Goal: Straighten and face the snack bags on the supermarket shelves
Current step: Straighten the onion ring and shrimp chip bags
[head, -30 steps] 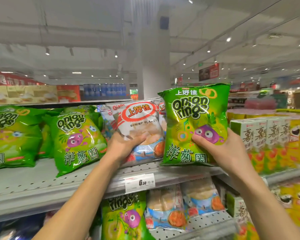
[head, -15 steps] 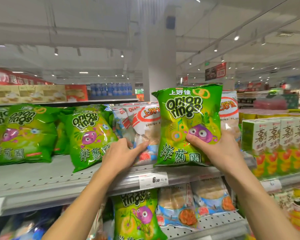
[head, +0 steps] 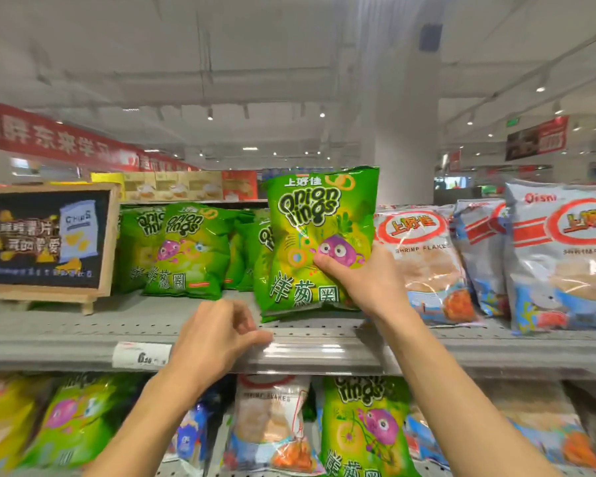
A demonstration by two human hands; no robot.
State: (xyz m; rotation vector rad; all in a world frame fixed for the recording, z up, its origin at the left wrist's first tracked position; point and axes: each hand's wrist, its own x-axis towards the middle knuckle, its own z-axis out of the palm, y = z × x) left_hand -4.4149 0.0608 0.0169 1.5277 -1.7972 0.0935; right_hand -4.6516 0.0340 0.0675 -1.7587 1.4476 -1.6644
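Onion rings bag [head: 319, 242] pinched by right hand [head: 365, 280], upright at shelf [head: 83, 333] front | left hand [head: 214, 339] loose, empty | risk: puffy bag probably tips forward once released

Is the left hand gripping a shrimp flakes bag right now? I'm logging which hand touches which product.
No, the left hand holds no bag and sits at the shelf edge, while the right hand grips the onion rings bag.

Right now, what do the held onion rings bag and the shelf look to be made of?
Onion rings bag: thin glossy plastic film, probably; it crinkles and shows glare streaks around the right hand.
Shelf: grey painted metal, apparently; matte, with rows of punched holes. Its front strip looks like clear shiny plastic.
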